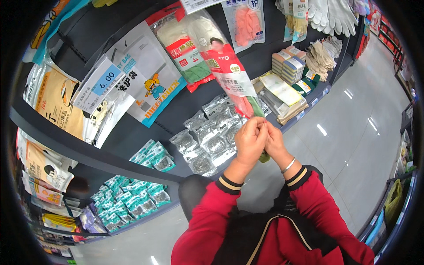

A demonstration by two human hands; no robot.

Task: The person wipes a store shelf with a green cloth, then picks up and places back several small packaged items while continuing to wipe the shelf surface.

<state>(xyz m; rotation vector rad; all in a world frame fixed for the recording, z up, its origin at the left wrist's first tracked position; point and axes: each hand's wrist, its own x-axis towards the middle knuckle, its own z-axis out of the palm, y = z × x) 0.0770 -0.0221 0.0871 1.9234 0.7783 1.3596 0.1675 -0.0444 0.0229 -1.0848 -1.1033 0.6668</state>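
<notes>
My left hand (249, 140) and my right hand (275, 137) meet in front of me, fingers curled together at the lower end of a long plastic glove package (228, 73). The package has a red and white print, with pink and green gloves showing at its bottom; its top reaches up toward the hanging price tag. What exactly each set of fingertips pinches is hidden. Something olive green (264, 157) shows beneath my hands. Behind the package, to the left, hangs another pack of household gloves (192, 56).
Packaged steel wool scourers (212, 142) lie on the shelf beside my hands. Sponges (289, 64) and cloth gloves (319, 56) sit farther right. Laundry bags (149, 76) hang at left behind a price tag (99, 86). A curved dark shelf edge (99, 155) crosses the left; tiled floor (331, 132) lies right.
</notes>
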